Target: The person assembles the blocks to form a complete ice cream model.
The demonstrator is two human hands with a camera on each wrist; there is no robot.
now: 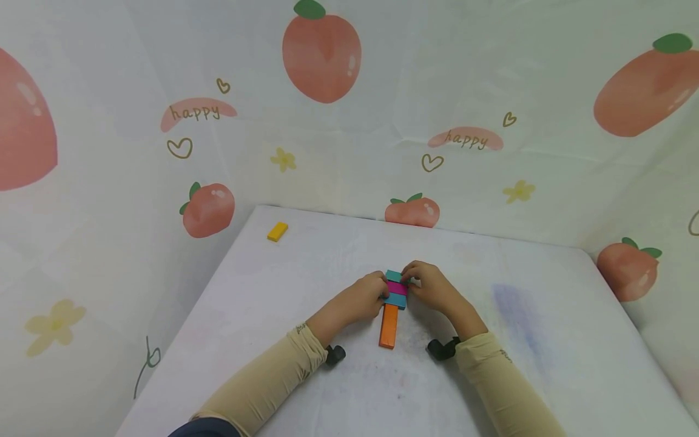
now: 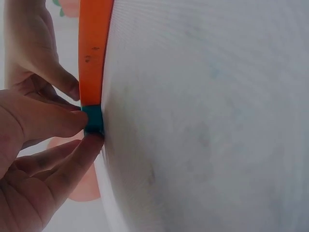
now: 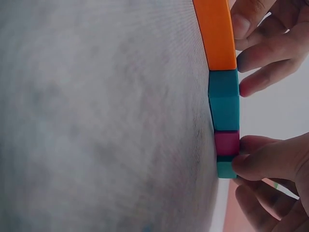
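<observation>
An orange block (image 1: 389,326) lies lengthwise, its far end against a row of crosswise blocks: blue (image 1: 395,300), magenta (image 1: 397,288) and teal-green (image 1: 394,276). From the left, my left hand (image 1: 357,300) has its curled fingers at the row; in the left wrist view its thumb and a finger pinch the end of the blue block (image 2: 93,119). My right hand (image 1: 437,291) reaches in from the right, its thumb on the teal-green block (image 3: 225,167) in the right wrist view, other fingertips partly hidden behind. The magenta block (image 3: 227,143) touches both neighbours.
A yellow block (image 1: 277,232) lies alone near the far left corner of the white table (image 1: 218,340). A cloth (image 1: 360,139) printed with peaches stands behind the table and along its sides.
</observation>
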